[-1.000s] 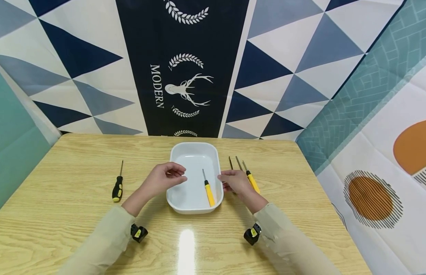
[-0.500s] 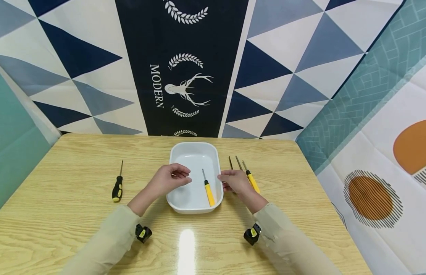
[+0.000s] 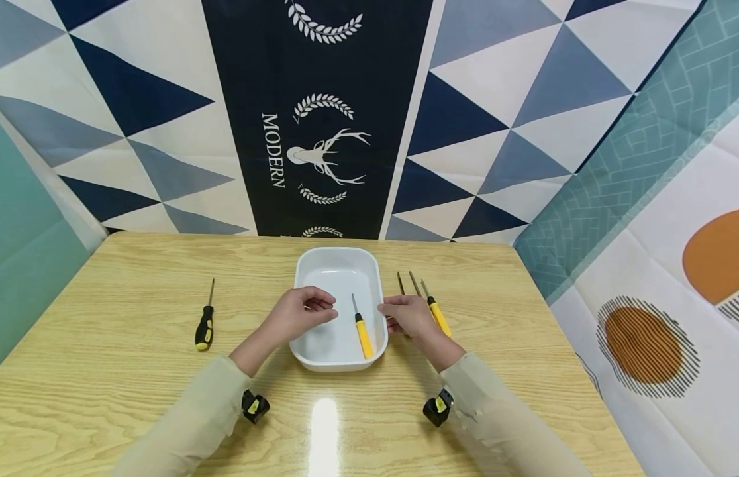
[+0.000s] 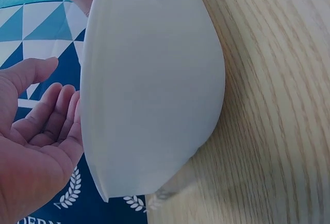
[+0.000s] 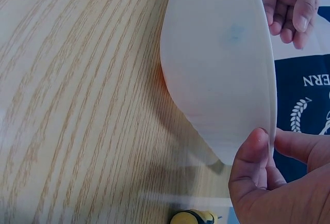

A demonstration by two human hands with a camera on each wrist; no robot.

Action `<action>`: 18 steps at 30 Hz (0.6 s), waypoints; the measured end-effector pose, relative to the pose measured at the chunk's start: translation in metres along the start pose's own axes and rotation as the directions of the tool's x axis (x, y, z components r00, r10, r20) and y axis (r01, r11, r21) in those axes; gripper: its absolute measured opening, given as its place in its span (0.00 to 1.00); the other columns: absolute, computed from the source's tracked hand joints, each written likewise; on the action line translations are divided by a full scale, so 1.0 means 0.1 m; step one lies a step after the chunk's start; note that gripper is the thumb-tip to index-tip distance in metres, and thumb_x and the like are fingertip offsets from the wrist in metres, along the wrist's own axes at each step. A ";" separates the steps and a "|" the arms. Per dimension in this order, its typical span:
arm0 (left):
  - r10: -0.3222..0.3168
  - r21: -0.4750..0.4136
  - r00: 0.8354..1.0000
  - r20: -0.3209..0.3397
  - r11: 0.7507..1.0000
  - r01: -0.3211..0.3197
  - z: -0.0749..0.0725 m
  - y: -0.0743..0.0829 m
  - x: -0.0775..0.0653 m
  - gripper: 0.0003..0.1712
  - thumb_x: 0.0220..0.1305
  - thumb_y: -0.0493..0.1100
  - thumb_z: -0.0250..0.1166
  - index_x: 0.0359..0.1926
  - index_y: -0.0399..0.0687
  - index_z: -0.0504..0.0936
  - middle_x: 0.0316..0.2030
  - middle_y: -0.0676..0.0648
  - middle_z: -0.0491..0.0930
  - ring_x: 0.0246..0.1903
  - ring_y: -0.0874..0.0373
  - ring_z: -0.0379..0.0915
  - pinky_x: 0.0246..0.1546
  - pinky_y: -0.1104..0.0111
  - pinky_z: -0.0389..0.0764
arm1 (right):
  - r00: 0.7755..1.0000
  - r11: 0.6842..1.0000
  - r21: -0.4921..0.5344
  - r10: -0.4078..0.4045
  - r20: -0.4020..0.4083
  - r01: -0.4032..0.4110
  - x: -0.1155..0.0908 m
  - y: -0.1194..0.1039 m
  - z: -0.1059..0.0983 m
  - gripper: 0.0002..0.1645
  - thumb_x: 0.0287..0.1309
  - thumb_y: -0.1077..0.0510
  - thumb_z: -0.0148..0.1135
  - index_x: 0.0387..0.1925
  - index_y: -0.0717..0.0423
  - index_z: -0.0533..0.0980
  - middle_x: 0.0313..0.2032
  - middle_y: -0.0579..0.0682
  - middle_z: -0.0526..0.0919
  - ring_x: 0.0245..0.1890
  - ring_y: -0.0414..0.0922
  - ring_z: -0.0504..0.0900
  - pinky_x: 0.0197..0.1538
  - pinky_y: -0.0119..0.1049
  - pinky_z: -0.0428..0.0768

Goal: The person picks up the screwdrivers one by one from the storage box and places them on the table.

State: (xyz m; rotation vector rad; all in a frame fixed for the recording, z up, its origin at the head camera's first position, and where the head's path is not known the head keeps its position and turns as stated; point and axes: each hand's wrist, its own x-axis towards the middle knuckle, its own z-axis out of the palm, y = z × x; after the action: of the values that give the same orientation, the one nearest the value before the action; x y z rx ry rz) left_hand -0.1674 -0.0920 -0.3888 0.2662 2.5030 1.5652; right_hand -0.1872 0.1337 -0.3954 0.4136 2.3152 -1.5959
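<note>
A white tray (image 3: 318, 341) stands on the table, with a yellow-handled screwdriver (image 3: 363, 336) lying inside against its right side. My right hand (image 3: 412, 317) pinches the tray's right rim; the right wrist view shows thumb and finger on either side of the edge (image 5: 273, 100). Over the tray's left part hovers my left hand (image 3: 298, 317), fingers loosely curled and holding nothing. In the left wrist view that hand (image 4: 38, 152) has its palm and spread thumb beside the tray's wall (image 4: 149, 90). Just right of my right hand lies another yellow-handled screwdriver (image 3: 439, 317).
Two more metal shafts (image 3: 414, 283) stick out beyond my right hand, which hides their handles. A black-and-yellow screwdriver (image 3: 204, 326) lies on the left of the wooden table (image 3: 137, 311). A patterned cloth (image 3: 465, 132) hangs behind the table's far edge.
My left hand has moved a little to the right over the tray, closer to the screwdriver inside. My right hand keeps its place on the rim.
</note>
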 end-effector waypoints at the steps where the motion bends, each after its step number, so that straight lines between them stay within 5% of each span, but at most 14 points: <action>1: -0.001 -0.001 1.000 0.002 1.000 0.001 0.01 0.00 0.00 0.15 0.56 0.42 0.68 0.42 0.39 0.81 0.35 0.47 0.82 0.35 0.59 0.75 0.38 0.71 0.78 | 1.000 1.000 -0.001 0.002 0.000 -0.002 0.00 0.00 0.00 0.17 0.58 0.59 0.61 0.48 0.63 0.77 0.35 0.56 0.81 0.23 0.41 0.76 0.27 0.29 0.80; 18: 0.002 0.000 1.000 0.027 1.000 -0.002 0.13 0.07 0.04 0.15 0.55 0.43 0.69 0.41 0.39 0.81 0.33 0.49 0.82 0.34 0.61 0.75 0.37 0.72 0.78 | 1.000 1.000 0.017 -0.013 0.015 0.013 0.00 0.01 0.00 0.16 0.58 0.60 0.61 0.47 0.65 0.77 0.33 0.56 0.81 0.22 0.41 0.76 0.26 0.27 0.79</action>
State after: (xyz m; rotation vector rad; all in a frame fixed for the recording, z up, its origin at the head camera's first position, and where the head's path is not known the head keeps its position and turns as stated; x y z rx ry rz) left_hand -0.1678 -0.0762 -0.3883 0.2874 2.4831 1.5524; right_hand -0.1869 0.1340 -0.3965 0.3896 2.2999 -1.6200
